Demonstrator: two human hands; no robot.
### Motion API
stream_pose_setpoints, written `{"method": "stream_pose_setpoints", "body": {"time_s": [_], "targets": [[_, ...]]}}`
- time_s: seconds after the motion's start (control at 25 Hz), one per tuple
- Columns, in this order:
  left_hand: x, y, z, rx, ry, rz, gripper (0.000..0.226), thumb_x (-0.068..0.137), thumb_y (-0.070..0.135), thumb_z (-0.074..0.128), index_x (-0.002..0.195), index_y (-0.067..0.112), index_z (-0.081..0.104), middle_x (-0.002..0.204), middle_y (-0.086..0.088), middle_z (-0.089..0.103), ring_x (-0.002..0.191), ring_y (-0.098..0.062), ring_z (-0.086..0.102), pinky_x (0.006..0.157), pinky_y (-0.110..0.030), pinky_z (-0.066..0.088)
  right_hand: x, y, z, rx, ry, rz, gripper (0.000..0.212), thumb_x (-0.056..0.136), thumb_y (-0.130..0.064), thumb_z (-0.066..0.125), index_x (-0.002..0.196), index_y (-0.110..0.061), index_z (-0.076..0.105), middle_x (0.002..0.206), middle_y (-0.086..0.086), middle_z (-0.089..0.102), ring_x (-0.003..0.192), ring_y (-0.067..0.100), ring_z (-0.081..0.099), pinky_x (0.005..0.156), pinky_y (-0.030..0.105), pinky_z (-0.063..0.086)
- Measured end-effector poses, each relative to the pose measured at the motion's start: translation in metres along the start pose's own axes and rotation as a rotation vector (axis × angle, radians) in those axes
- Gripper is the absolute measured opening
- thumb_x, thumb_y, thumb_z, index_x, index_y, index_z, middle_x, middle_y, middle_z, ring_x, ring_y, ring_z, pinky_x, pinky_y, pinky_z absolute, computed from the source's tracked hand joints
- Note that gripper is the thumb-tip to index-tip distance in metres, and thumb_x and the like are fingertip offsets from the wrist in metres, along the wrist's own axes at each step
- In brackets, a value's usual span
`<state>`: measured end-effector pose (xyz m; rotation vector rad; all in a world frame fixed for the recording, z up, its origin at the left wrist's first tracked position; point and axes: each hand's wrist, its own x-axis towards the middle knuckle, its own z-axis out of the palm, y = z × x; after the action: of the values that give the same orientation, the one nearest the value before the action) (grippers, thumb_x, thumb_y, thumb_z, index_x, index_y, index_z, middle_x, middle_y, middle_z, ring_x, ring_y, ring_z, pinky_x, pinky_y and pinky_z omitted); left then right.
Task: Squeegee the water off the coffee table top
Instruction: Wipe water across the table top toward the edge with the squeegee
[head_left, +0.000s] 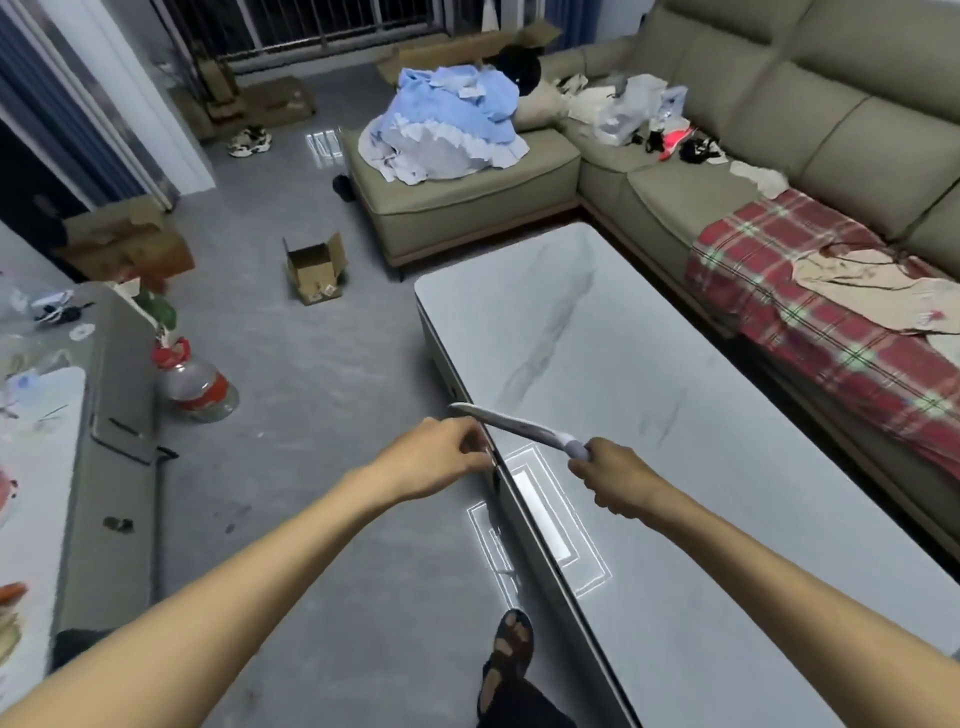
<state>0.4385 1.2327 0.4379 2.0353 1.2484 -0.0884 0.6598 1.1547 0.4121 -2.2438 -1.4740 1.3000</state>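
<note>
While I stand at the long edge: my sandalled foot (511, 654) is planted on the grey floor (311, 395), just beside the tabletop (675, 415).
Right grip: my right hand (615, 480) is closed around the pale lilac handle of the squeegee (514, 427).
Left grip: my left hand (441, 457) has its fingers curled at the tabletop's near edge, under the blade's tip; whether they pinch anything I cannot tell.
Squeegee: slim, white, smooth plastic, its blade slanting across the near edge, tip just past it.
Doing it well: I judge the blade should lie flat, tilted slightly toward me, pulled in one steady overlapping stroke to the edge.
Tabletop: glossy grey-white slab, faint dark veins, rounded corners, mirroring a ceiling light; water film hard to see.
Sofa (779, 130): matte olive cushions, soft, with a red plaid blanket (810, 312).
Ottoman: heaped blue clothes (447, 130), crumpled.
</note>
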Motion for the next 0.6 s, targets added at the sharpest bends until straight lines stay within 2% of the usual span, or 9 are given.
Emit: {"method": "stream_pose_setpoints", "body": {"time_s": [0.12, 0.28, 0.36, 0.44, 0.6], "targets": [[0.085, -0.015, -0.065, 0.037, -0.014, 0.008, 0.027, 0.084, 0.042, 0.058, 0.104, 0.025, 0.062, 0.100, 0.005, 0.069, 0.099, -0.019, 0.059, 0.090, -0.039, 0.050, 0.079, -0.046, -0.048, 0.114, 0.041, 0.062, 0.024, 0.097, -0.030, 0.040, 0.079, -0.014, 0.044, 0.073, 0.009, 0.050, 0.050, 0.020, 0.041, 0.037, 0.018, 0.028], [0.194, -0.035, -0.134, 0.080, -0.077, 0.046, 0.024, 0.084, 0.043, 0.058, 0.104, 0.029, 0.060, 0.104, 0.005, 0.071, 0.101, -0.019, 0.060, 0.092, -0.037, 0.049, 0.171, -0.092, -0.103, 0.105, 0.083, 0.095, 0.025, 0.097, -0.030, 0.039, 0.077, -0.016, 0.044, 0.072, 0.006, 0.052, 0.048, 0.019, 0.045, 0.038, 0.020, 0.032], [0.250, -0.050, -0.160, 0.105, -0.107, 0.070, 0.022, 0.083, 0.043, 0.058, 0.101, 0.030, 0.060, 0.100, 0.007, 0.071, 0.098, -0.019, 0.061, 0.091, -0.038, 0.049, 0.218, -0.104, -0.115, 0.113, 0.059, 0.144, 0.026, 0.099, -0.029, 0.038, 0.079, -0.015, 0.045, 0.071, 0.006, 0.051, 0.050, 0.021, 0.051, 0.041, 0.023, 0.038], [0.311, -0.069, -0.187, 0.111, -0.144, 0.083, 0.021, 0.081, 0.041, 0.061, 0.101, 0.032, 0.059, 0.091, 0.010, 0.069, 0.095, -0.018, 0.060, 0.091, -0.040, 0.050, 0.269, -0.114, -0.119, 0.129, 0.017, 0.223, 0.030, 0.101, -0.032, 0.036, 0.082, -0.011, 0.045, 0.071, 0.009, 0.050, 0.056, 0.026, 0.050, 0.044, 0.025, 0.037], [0.423, -0.088, -0.248, 0.155, -0.252, 0.133, 0.029, 0.077, 0.019, 0.067, 0.104, 0.029, 0.061, 0.079, 0.011, 0.065, 0.088, -0.018, 0.062, 0.086, -0.041, 0.052, 0.350, -0.146, -0.146, 0.216, 0.047, 0.337, 0.035, 0.101, -0.035, 0.036, 0.076, -0.013, 0.045, 0.072, 0.010, 0.050, 0.056, 0.025, 0.045, 0.044, 0.024, 0.033]]}}
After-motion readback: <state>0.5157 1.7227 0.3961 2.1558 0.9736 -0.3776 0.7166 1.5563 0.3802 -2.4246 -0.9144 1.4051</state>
